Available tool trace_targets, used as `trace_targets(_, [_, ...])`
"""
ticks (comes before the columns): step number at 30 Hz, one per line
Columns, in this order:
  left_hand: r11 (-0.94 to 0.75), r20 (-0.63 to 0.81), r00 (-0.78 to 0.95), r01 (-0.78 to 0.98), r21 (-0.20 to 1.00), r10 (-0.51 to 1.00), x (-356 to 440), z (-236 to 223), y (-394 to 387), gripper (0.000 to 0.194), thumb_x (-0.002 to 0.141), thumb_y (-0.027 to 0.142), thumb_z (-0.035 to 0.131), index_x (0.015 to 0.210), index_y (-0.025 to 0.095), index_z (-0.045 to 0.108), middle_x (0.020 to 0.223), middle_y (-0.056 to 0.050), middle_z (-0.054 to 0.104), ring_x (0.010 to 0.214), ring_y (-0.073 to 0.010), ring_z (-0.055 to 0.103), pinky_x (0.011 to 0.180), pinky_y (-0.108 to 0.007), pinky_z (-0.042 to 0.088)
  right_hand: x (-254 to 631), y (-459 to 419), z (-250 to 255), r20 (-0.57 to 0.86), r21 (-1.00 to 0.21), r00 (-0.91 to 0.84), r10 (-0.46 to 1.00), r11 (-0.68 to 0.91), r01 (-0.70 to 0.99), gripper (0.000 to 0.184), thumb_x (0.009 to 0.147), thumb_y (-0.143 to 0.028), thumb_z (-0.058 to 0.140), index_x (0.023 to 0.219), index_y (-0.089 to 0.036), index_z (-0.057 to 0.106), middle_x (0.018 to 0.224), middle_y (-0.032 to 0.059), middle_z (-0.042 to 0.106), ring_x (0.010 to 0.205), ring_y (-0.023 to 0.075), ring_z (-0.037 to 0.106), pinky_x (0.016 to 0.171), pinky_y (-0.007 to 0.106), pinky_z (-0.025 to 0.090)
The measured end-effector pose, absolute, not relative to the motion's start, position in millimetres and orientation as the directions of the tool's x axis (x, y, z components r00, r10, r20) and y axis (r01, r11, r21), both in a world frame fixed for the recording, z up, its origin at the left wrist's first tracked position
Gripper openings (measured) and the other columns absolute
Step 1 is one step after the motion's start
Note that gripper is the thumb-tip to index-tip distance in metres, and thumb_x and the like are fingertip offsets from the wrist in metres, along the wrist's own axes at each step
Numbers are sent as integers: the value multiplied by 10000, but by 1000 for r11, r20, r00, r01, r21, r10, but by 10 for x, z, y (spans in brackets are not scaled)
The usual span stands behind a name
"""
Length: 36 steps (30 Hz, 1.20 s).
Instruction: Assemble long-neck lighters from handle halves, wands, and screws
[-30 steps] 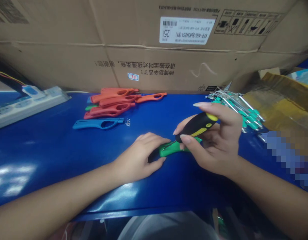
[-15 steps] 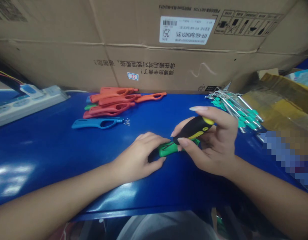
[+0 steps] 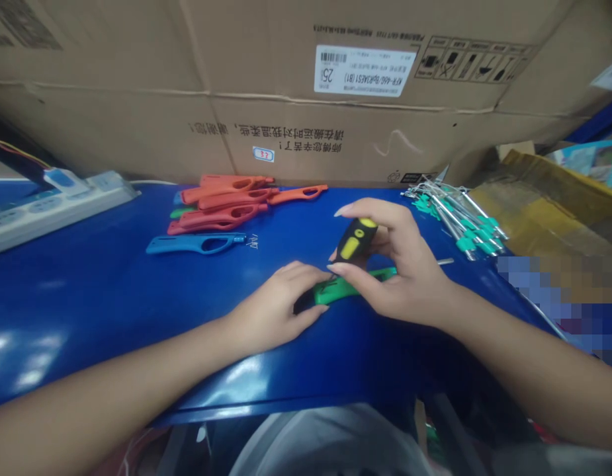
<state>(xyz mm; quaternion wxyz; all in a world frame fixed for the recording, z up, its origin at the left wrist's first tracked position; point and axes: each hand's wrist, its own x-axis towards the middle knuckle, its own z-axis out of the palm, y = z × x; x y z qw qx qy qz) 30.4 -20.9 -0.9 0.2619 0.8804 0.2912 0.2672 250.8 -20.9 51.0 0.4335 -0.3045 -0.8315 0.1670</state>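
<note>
Green elongated plastic casing (image 3: pixel 335 291) is midway across the glossy blue tabletop (image 3: pixel 290 387), its left end clasped by my left hand (image 3: pixel 273 305); my right hand (image 3: pixel 407 274) pinches a black-and-yellow-handled screwdriver (image 3: pixel 354 243), its shaft slanting down toward that end.

Elongated green casing (image 3: pixel 341 289) lying on blue tabletop (image 3: pixel 137 301); black-and-yellow screwdriver (image 3: pixel 354 242) tilted above, tip near casing's left end.
</note>
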Motion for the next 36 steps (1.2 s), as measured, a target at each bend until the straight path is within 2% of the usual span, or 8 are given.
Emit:
trace_targets(4, [-704,336,684,368,608,647,308,-12,-213,267,934,207,678,1197,172,645,1145,-92,717,1071,-249,649,972,-423,532,2459,-193,621,666,-294,-470,579,784,547,504,899,-368,756,1331,-242,529,1227,80,705,764,177,720,679,312,626])
trace_targets(10, [-690,321,687,360,628,651,314,14,-213,318,932,216,683,1245,183,635,1170,-89,722,1105,-242,647,996,-416,523,2493,-208,627,665,-457,-422,616,783,423,403,1022,-264,551,1421,-248,490,1242,71,720,721,135,714,630,264,615])
trace_targets(15, [-699,293,723,354,622,626,318,18,-192,307,956,213,660,1258,194,613,1201,-72,718,1115,-230,635,1007,-406,501,2609,-266,629,786,-159,-435,438,824,544,385,960,-264,660,1337,-261,580,1046,52,761,831,199,734,736,319,620])
trace_targets(20, [-702,279,725,377,605,630,318,2,-189,289,965,232,653,1250,199,621,1217,-76,704,1141,-238,626,1015,-404,487,2608,-286,683,651,-326,-531,542,832,449,447,1029,-225,494,1475,-256,472,1253,84,701,1028,212,718,781,340,629])
trace_targets(25, [-711,308,724,345,613,617,324,8,-192,299,973,221,655,1267,194,608,1190,-63,713,1118,-217,628,1005,-381,494,2603,-246,679,749,-130,-491,445,825,550,331,965,-333,682,1282,-252,635,907,23,737,759,172,700,709,292,602])
trace_targets(29, [-702,292,727,351,620,621,332,21,-193,289,975,229,660,1259,191,614,1202,-69,715,1121,-223,627,1015,-397,487,2601,-224,674,651,-388,-475,592,798,462,407,1084,-317,411,1481,-275,491,1216,68,714,795,157,713,710,313,619])
trace_targets(31, [-702,287,732,350,620,618,334,13,-193,297,977,232,658,1269,202,614,1206,-69,717,1127,-229,629,1021,-410,484,2596,-206,679,618,-463,-463,635,771,438,386,1074,-322,449,1450,-283,527,1205,60,720,760,151,710,665,304,616])
trace_targets(36, [-717,318,722,342,607,614,348,-18,-193,325,972,250,670,1285,182,612,1226,-82,709,1158,-242,620,1040,-422,483,2597,-149,695,781,-197,-419,463,819,538,305,950,-376,694,1236,-271,694,1056,54,772,855,216,734,767,343,624])
